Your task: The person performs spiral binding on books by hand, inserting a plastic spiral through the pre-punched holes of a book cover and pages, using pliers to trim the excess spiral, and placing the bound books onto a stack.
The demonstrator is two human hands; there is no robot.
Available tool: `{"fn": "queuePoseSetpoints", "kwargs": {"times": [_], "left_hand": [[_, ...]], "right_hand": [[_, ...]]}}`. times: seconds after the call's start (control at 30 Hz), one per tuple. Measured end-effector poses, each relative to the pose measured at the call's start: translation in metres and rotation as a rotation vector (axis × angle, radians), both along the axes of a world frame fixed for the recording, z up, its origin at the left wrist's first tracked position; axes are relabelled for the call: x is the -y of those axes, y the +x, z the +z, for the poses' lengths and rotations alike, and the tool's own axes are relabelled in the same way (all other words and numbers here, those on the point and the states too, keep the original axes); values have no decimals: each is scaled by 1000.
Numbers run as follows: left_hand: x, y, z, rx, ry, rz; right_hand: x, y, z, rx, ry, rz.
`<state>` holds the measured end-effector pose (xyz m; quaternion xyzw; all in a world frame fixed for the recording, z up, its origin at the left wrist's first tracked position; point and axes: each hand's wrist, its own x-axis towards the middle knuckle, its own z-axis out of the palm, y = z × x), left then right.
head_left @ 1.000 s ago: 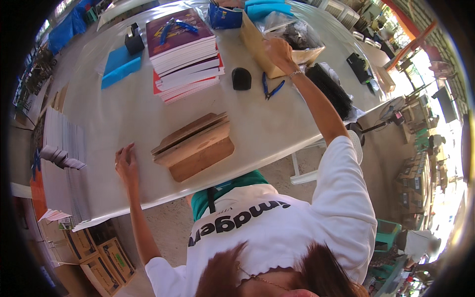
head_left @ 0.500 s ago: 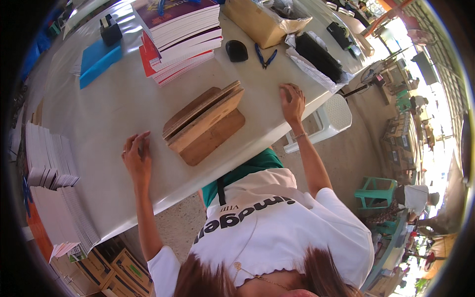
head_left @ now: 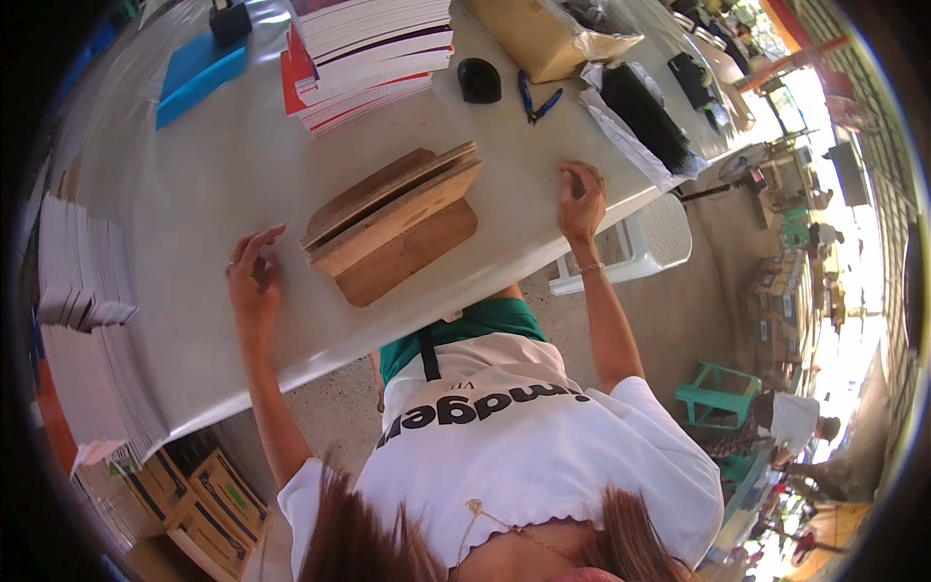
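Note:
A wooden stand sits on the pale table between my hands, two upright boards with a narrow slot between them on a flat base with rounded ends. Nothing shows in the slot. To its left, my left hand rests on the table with fingers loosely bent and apart, holding nothing and not touching the wood. My right hand lies near the table's right edge, its fingers relaxed, slightly curled and empty. Beyond it are blue-handled pliers with the handles spread, and a black rounded object.
A stack of books stands at the far side, beside a blue folder. Spiral-bound pads line the left edge. A cardboard box and black bristly strips on white wrapping sit far right. A white stool is beside the table.
The whole view has shifted a little, so the table's things sit higher in the picture. Both hands stay empty beside the wooden stand, with only slight finger movement.

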<state>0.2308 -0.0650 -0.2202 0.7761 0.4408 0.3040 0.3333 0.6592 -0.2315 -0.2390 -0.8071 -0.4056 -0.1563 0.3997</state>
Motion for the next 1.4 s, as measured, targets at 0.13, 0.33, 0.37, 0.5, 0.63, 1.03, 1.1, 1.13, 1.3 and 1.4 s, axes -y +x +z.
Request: {"fn": "queuePoseSetpoints", "kwargs": {"times": [0.13, 0.33, 0.37, 0.5, 0.63, 1.03, 1.1, 1.13, 1.3, 1.4], "left_hand": [[39, -4, -15, 243, -4, -101], [81, 48, -17, 164, -33, 185], [81, 53, -19, 141, -11, 239], [79, 60, -31, 215, 7, 381], [84, 73, -18, 114, 46, 497], [88, 81, -14, 100, 126, 498], [89, 83, -11, 89, 119, 525], [89, 85, -10, 85, 115, 536], [90, 82, -14, 37, 172, 524], [90, 81, -13, -27, 183, 538]], "right_hand": [[-1, 10, -3, 104, -199, -2], [-64, 46, 9, 182, -187, 410], [-80, 48, 17, 184, -178, 475], [-135, 42, 37, 98, -151, 653], [-172, 55, 41, 79, -347, 819], [-189, 65, 27, -44, -305, 916], [-178, 59, 29, 64, -341, 740], [-177, 60, 26, 122, -332, 696], [-174, 64, 33, 131, -306, 606], [-203, 71, 58, 22, 44, 841]]}}
